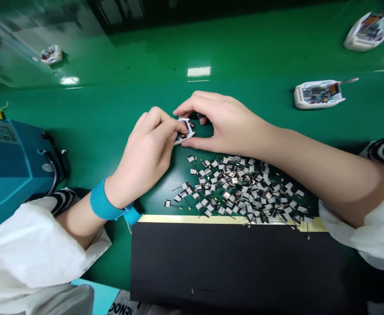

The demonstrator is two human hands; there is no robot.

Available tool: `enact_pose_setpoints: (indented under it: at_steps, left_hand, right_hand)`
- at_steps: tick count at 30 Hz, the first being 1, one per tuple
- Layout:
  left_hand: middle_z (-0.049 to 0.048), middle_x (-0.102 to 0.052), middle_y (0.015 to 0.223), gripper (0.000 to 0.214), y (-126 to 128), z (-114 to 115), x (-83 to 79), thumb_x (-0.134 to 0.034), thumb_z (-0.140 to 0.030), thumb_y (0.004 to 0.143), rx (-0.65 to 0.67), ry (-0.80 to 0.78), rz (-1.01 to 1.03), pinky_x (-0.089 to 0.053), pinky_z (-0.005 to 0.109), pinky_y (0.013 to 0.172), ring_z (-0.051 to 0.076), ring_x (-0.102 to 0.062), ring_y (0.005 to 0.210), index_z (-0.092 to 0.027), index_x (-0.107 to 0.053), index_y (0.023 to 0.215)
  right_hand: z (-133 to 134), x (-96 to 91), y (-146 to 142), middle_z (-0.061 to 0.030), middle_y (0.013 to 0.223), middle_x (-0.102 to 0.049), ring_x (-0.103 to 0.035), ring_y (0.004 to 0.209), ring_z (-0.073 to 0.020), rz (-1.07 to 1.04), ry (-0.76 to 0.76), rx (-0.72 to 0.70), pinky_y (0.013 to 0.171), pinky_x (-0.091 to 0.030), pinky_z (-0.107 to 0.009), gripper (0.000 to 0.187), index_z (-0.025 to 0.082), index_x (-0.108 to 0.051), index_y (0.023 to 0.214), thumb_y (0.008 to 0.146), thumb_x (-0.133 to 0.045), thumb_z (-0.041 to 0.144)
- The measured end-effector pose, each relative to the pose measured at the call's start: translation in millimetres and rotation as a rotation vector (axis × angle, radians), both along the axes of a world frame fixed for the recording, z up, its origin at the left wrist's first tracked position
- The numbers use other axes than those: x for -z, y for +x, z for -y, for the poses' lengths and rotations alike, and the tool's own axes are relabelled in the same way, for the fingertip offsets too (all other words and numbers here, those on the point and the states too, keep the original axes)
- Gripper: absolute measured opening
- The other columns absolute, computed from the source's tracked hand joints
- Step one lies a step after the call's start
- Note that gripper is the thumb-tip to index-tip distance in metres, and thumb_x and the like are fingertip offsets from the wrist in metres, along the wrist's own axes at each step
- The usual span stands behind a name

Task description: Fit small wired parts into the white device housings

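My left hand pinches a small white electronic module between thumb and fingertips, and a blue wrist strap circles that wrist. My right hand arches around the module from the other side, index finger over its top and thumb below it. A small dark part shows under the right fingers, though it is mostly hidden. Just below both hands lies a loose heap of small square wired patches, each with a thin lead. The module's underside is hidden by my fingers.
The green bench carries white modules with circuit boards. A black board with a yellow tape edge lies near me. A blue machine stands at the left.
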State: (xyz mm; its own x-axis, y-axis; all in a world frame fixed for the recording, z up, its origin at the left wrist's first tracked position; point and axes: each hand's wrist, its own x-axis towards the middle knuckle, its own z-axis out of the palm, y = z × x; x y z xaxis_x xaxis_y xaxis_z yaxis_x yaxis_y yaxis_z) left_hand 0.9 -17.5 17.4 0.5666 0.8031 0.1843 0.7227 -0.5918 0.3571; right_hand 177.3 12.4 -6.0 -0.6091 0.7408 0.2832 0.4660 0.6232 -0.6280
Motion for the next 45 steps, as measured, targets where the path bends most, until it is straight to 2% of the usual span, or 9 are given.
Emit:
enact_pose_setpoints:
  at_steps: [9,16,24,29,34,38,45]
  left_hand:
    - [0.0037,-0.049,0.087,0.018,-0.3,0.1,0.9,-0.035,-0.022,0.088,0.000,-0.005,0.015,-0.043,0.034,0.076,0.017,-0.048,0.085,-0.021,-0.053,0.092]
    - [0.0034,-0.049,0.088,0.017,-0.4,0.0,2.9,-0.035,-0.020,0.088,-0.004,0.006,0.006,-0.042,0.033,0.077,0.017,-0.047,0.086,-0.020,-0.052,0.091]
    - [0.0027,-0.050,0.088,0.017,-0.9,-2.3,2.4,-0.037,-0.019,0.087,0.018,-0.023,0.041,-0.042,0.033,0.078,0.017,-0.048,0.087,-0.021,-0.054,0.089]
    - [0.0024,-0.051,0.086,0.017,-1.8,-4.8,3.8,-0.037,-0.016,0.087,0.062,-0.038,0.058,-0.042,0.032,0.079,0.016,-0.049,0.087,-0.019,-0.054,0.086]
    - [0.0007,-0.055,0.088,0.012,-4.2,-2.1,3.8,-0.042,-0.020,0.087,0.013,0.088,0.029,-0.042,0.029,0.076,0.015,-0.051,0.083,-0.020,-0.053,0.093]
    - [-0.0016,-0.058,0.090,0.015,-7.0,-0.6,3.4,-0.042,-0.023,0.087,-0.012,0.206,-0.062,-0.043,0.027,0.071,0.014,-0.054,0.082,-0.024,-0.057,0.088]
    - [0.0028,-0.061,0.090,0.021,-5.3,1.8,1.6,-0.039,-0.021,0.087,0.048,0.351,-0.241,-0.044,0.026,0.063,0.017,-0.057,0.079,-0.019,-0.059,0.094]
  right_hand:
    - [0.3,0.6,0.0,0.0001,0.092,-0.054,-0.052,0.093,-0.0183,-0.057,-0.059,0.015,0.082,-0.043,-0.034,0.041,0.019,-0.052,0.096,0.068,-0.067,0.045]
    - [-0.2,0.0,0.1,-0.0019,0.095,-0.054,-0.052,0.091,-0.0183,0.026,0.015,0.006,0.079,-0.044,-0.034,0.037,0.019,-0.051,0.099,0.072,-0.065,0.039]
    - [0.7,-1.7,-1.9,-0.0009,0.088,-0.056,-0.052,0.090,-0.0204,-0.080,-0.080,0.035,0.080,-0.043,-0.037,0.036,0.020,-0.056,0.092,0.066,-0.070,0.040]
    - [0.3,-0.6,-1.8,-0.0016,0.090,-0.056,-0.053,0.091,-0.0212,-0.070,-0.073,0.037,0.080,-0.042,-0.037,0.038,0.018,-0.056,0.093,0.066,-0.069,0.041]
    - [0.7,-0.8,-1.4,-0.0008,0.093,-0.055,-0.052,0.092,-0.0195,-0.004,-0.039,0.035,0.081,-0.042,-0.035,0.035,0.020,-0.053,0.097,0.069,-0.068,0.034]
    - [0.8,-0.6,-1.0,-0.0015,0.095,-0.054,-0.052,0.090,-0.0188,0.037,-0.008,0.033,0.080,-0.043,-0.034,0.036,0.019,-0.052,0.100,0.070,-0.068,0.033]
    - [1.2,0.4,0.0,-0.0018,0.095,-0.053,-0.051,0.091,-0.0183,0.037,0.025,0.019,0.080,-0.043,-0.033,0.038,0.017,-0.051,0.101,0.071,-0.065,0.035]
